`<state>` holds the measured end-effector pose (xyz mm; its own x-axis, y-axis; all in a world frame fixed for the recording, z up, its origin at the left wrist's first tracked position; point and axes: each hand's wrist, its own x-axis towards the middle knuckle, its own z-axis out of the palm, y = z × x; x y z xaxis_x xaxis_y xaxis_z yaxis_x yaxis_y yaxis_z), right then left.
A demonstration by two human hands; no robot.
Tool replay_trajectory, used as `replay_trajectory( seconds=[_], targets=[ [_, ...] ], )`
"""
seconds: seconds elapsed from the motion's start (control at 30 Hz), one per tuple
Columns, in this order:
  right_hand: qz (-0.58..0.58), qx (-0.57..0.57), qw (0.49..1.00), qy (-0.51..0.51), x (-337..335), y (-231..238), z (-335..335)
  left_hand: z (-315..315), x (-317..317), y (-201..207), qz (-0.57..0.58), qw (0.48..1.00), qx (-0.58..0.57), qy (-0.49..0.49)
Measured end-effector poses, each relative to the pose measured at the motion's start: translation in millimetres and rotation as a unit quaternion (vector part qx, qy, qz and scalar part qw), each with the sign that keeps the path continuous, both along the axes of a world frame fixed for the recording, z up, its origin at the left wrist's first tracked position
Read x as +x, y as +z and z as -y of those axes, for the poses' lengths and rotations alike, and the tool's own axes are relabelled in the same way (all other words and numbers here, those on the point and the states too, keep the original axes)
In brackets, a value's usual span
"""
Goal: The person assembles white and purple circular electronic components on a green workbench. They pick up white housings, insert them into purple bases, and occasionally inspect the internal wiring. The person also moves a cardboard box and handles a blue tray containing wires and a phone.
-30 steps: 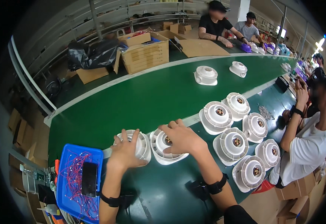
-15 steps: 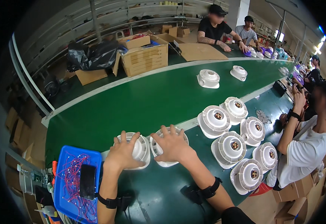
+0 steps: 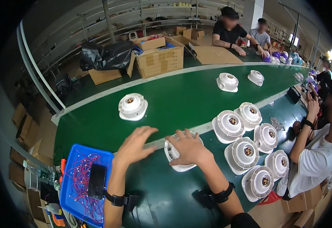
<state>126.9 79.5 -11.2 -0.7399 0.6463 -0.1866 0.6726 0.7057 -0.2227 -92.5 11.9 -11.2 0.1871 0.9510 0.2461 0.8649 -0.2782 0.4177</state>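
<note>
My left hand (image 3: 137, 146) hovers over the near edge of the green conveyor belt, fingers apart, with nothing in it. Beyond it, on the belt, rests a white round plastic housing (image 3: 132, 107) with a copper-coloured centre and a squarish base. My right hand (image 3: 188, 148) lies over a second white housing (image 3: 170, 154) at the bench edge, its fingers spread around the top; the hand covers most of this piece. To the right stand several more such housings (image 3: 242, 152), grouped on the dark green bench.
A blue tray (image 3: 64, 197) with red wires and a black phone (image 3: 97, 181) lies at left. Two housings (image 3: 227, 82) sit farther along the belt (image 3: 181, 98). Cardboard boxes (image 3: 160, 60) are behind it. A co-worker in a white shirt (image 3: 314, 152) is close at right; others work at the back.
My left hand has let go of its housing, which now sits farther away on the belt. My right hand stays on the other housing. The view has shifted slightly.
</note>
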Motion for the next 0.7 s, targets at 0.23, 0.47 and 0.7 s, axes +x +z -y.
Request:
replay_trajectory(
  seconds=[0.23,0.47,0.7],
  targets=[
    [-0.102,-0.024,0.992,-0.068,22.5,0.5,-15.0,0.6,29.5,-3.9,0.076,0.986,-0.134,-0.071],
    [-0.117,-0.082,0.988,-0.057,30.0,2.7,-22.4,3.8,49.2,-13.2,0.055,0.989,-0.074,-0.117],
    [-0.106,-0.08,0.989,-0.068,10.0,9.5,-9.2,11.9,60.7,-24.3,-0.037,0.994,-0.077,-0.064]
  ],
)
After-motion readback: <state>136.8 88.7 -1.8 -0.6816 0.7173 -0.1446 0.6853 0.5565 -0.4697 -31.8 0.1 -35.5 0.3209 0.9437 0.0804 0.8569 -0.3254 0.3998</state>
